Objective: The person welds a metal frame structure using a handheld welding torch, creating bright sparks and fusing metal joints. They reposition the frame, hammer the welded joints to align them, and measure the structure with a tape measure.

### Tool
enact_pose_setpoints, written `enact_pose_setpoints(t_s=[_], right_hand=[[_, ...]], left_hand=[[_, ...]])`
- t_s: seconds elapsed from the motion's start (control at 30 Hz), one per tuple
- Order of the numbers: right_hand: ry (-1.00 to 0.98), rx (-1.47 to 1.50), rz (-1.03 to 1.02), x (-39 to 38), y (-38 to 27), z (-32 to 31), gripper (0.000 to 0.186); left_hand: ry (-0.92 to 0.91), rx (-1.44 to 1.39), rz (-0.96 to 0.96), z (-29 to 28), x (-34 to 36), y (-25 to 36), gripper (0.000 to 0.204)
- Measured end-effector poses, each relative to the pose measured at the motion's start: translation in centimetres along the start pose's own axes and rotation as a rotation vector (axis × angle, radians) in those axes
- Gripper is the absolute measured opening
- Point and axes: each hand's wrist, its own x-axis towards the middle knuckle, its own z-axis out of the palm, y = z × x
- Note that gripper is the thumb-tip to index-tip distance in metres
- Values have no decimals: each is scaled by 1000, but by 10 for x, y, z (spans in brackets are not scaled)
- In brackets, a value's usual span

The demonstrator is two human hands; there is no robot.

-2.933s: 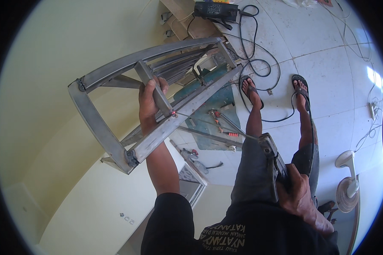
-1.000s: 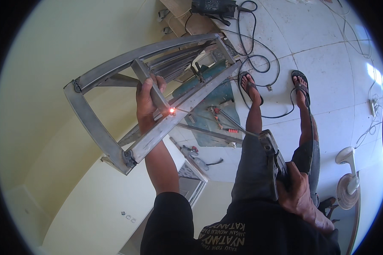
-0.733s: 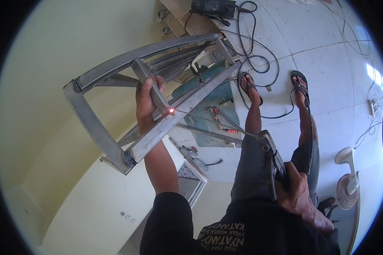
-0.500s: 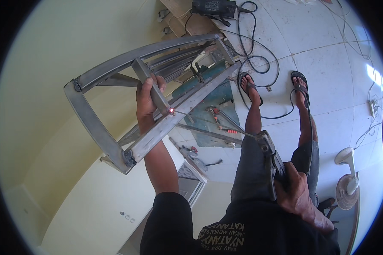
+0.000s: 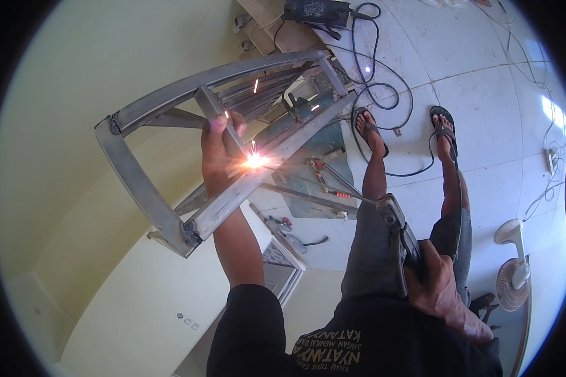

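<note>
Electrode holder (image 5: 399, 234), dark and clamp-like, grasped in the right hand (image 5: 436, 281) before the thighs; thin rod (image 5: 365, 199) directed from its tip toward the metal frame (image 5: 295, 142), slanted ahead and to the left; left hand (image 5: 214, 143) closed around a short crossbar (image 5: 209, 105) of that frame, just beside a bright glare (image 5: 255, 161) with sparks at the crossbar's lower end; beyond, green mat (image 5: 300, 204) and orange-gripped tool (image 5: 343, 195); farther off, looped black cable (image 5: 385, 84) and black box-shaped machine (image 5: 314, 12) on tiled floor (image 5: 465, 94).
</note>
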Motion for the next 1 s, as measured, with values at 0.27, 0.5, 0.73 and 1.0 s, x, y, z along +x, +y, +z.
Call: enact_pose_setpoints(t_s=[0.27, 0.5, 0.73, 1.0], right_hand=[[0, 16, 5, 0, -1, 0, 28], [10, 36, 20, -1, 1, 2, 27], [156, 44, 46, 3, 7, -2, 21], [143, 49, 41, 4, 9, -9, 22]], left_hand=[[-28, 22, -3, -14, 0, -6, 40], [-21, -108, -41, -16, -1, -10, 30], [-28, 49, 2, -6, 1, -4, 39], [-40, 1, 0, -4, 2, -4, 39]])
